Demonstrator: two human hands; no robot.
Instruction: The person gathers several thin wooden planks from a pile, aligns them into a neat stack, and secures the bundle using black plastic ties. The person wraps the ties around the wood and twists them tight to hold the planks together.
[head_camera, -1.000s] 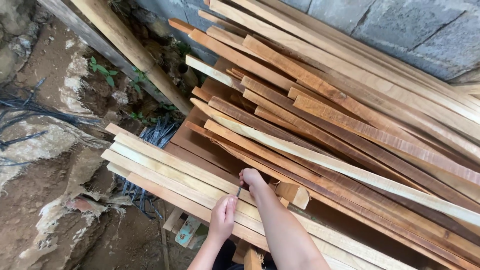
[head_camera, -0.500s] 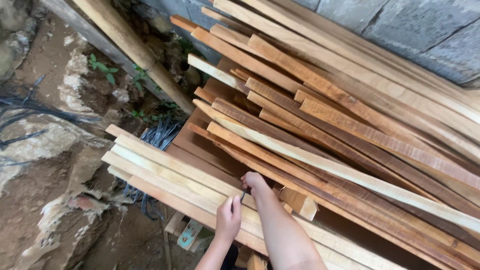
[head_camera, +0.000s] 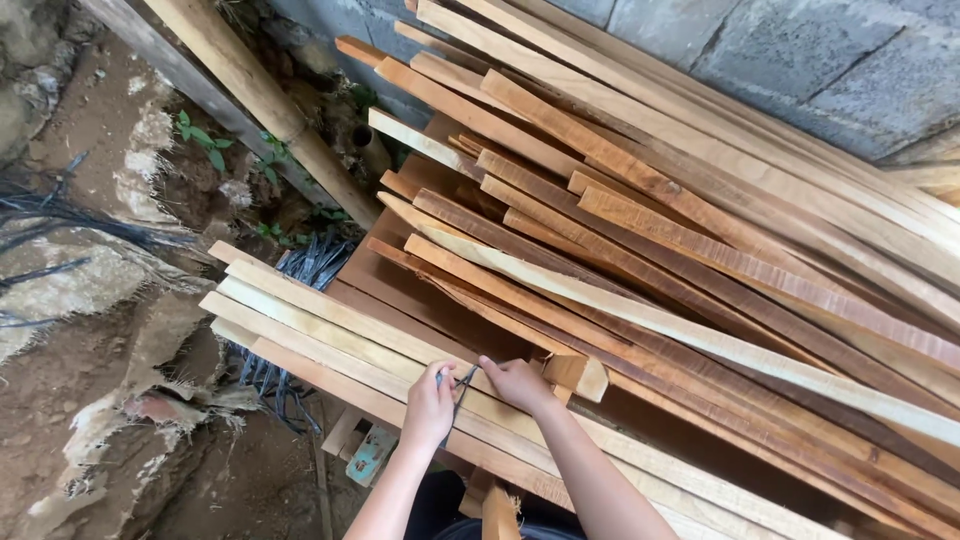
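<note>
down low, the left hand (head_camera: 430, 405) and right hand (head_camera: 517, 383) both pinch a thin dark wire (head_camera: 461, 388) stretched between them, over the pale planks (head_camera: 330, 330) near their cut ends. stacked boards (head_camera: 700, 250) crowd the right side; bare dirt ground (head_camera: 90, 380) lies open to the left.

Long pale and reddish-brown sawn wooden planks (head_camera: 640, 250) look matt and rough, with saw marks across their faces; the grey block wall (head_camera: 800, 60) is coarse masonry; the brown dirt ground (head_camera: 90, 330) is crumbly and dull; the thin dark rod (head_camera: 462, 385) between the hands looks like metal.
</note>
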